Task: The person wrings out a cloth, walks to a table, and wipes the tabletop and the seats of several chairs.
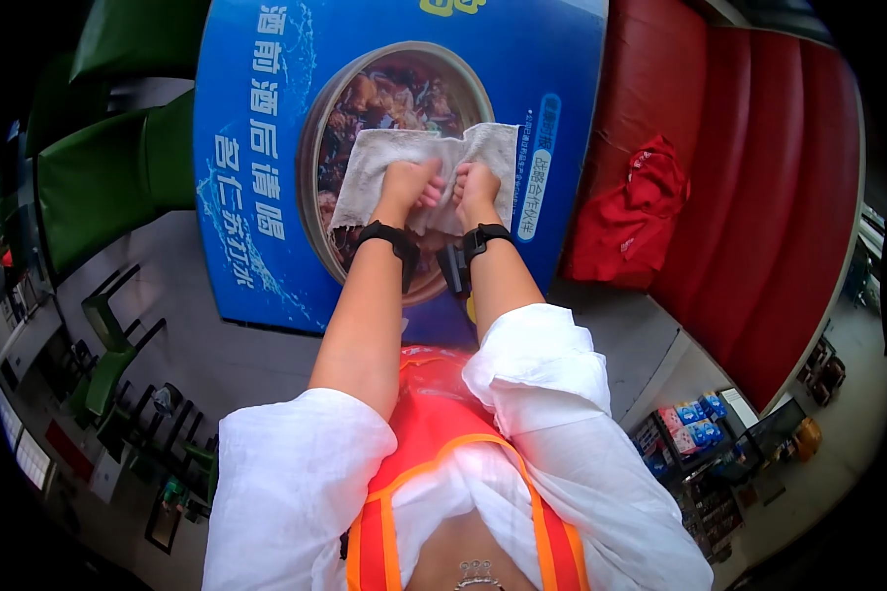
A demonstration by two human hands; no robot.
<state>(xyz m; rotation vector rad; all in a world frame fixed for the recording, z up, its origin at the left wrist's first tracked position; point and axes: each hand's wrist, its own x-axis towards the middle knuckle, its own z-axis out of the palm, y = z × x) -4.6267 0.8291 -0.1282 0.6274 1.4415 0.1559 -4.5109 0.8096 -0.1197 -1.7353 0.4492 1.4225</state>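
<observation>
Two bare hands work over one pale grey-beige, roughly rectangular cloth (370, 156), which lies rumpled on a blue printed tabletop (256, 177). It covers the middle and the three o'clock part of a large printed picture of a round bowl of food (327, 148).

White Chinese lettering (266, 118) runs in two columns at nine o'clock on the tabletop, reading 酒前酒后请喝 and 名仁苏打水. At three o'clock, just beyond the cloth, a pale rounded label (534, 195) reads 战略合作伙伴; the blue label (550, 118) above it and the fine print beside it are too small to read surely. Yellow lettering (452, 5) at twelve o'clock is cut off by the frame.

The cloth's long axis runs roughly from nine to three o'clock, its left end slanting towards eight, with folds gathered between the hands.

The left hand (413, 189) rests over the cloth's left half, fingers curled and close together. The right hand (474, 189), just beside it, is curled into a loose fist on the right half. Whether either hand clamps a fold, I cannot tell. Each wrist wears a black band.

At three o'clock, a crumpled red fabric piece (636, 217) with small, unreadable white writing lies on a red padded bench (749, 177). Green chairs (103, 182) stand at nine o'clock.
</observation>
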